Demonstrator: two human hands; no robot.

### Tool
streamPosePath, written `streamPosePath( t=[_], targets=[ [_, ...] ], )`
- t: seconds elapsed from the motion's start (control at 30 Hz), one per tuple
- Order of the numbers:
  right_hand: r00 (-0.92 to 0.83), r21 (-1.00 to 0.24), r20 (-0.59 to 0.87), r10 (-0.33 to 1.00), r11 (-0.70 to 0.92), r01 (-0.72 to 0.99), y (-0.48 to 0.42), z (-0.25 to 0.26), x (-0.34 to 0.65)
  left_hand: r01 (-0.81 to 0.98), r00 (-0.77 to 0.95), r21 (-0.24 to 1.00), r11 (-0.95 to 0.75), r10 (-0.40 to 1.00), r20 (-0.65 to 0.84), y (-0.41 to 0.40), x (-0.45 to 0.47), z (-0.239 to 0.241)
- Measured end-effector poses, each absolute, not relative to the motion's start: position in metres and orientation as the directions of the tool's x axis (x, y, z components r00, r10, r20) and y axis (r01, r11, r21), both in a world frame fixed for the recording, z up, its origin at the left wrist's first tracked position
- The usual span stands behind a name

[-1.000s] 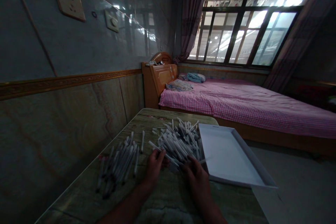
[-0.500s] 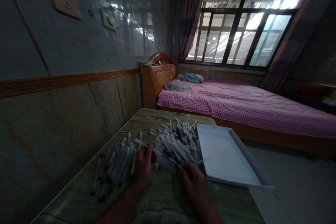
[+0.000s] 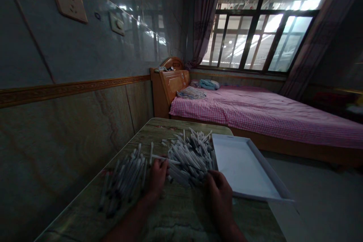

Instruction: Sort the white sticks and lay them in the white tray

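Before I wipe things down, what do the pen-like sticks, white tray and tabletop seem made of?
Pen-like sticks: probably smooth plastic, looking pale and translucent. White tray: matte cardboard or plastic, given its even surface and thin walls. Tabletop: smooth stone or printed imitation, given its greenish veining.

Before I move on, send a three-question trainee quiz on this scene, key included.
1. Seen from the camera, where is the white tray relative to the larger pen pile? (a) left (b) right (c) on top
2. True or false: the left hand is between the larger pen pile and the smaller pen pile.
3. Which piece of furniture stands just beyond the table?

Key: 1. b. 2. True. 3. The bed with the pink checked cover.
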State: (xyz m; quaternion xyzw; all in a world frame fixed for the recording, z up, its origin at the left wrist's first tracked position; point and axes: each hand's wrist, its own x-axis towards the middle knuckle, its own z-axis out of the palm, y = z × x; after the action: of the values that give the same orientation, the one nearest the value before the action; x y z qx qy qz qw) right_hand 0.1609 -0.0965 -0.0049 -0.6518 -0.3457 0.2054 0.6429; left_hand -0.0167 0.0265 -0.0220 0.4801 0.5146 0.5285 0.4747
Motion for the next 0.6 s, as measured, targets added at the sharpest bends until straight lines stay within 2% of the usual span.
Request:
streamPosePath(
  t=[0.13,0.2,0.27,0.37,0.47,0.6],
  targets=[
    [0.730,-0.990,0.137,0.670,0.102,0.092,-0.092,-0.015,0.163,-0.073,-0.067,0.997,-0.003,0.998,-0.002,0.026,-0.017,-0.021],
    [0.710,-0.988,0.156,0.687,0.122,0.100,-0.090,-0.020,0.164,-0.124,-0.059,0.992,0.005,0.998,-0.013,0.025,-0.016,-0.019],
    [0.656,-0.976,0.209,0.726,0.112,0.187,-0.090,-0.025,0.164,-0.159,-0.039,0.987,-0.010,0.999,0.004,0.024,-0.015,-0.018],
    [0.546,-0.892,0.361,0.756,0.110,0.438,-0.092,-0.028,0.164,-0.119,-0.002,0.987,-0.104,0.995,0.105,0.024,-0.014,-0.019],
    [0.417,-0.744,0.505,0.756,0.137,0.654,-0.096,-0.019,0.163,0.050,0.091,0.964,-0.262,0.962,0.257,0.022,-0.013,-0.024],
    [0.139,-0.585,0.552,0.822,0.263,0.767,-0.105,-0.001,0.149,0.263,0.262,0.845,-0.465,0.878,0.401,0.018,-0.014,-0.031]
  ],
)
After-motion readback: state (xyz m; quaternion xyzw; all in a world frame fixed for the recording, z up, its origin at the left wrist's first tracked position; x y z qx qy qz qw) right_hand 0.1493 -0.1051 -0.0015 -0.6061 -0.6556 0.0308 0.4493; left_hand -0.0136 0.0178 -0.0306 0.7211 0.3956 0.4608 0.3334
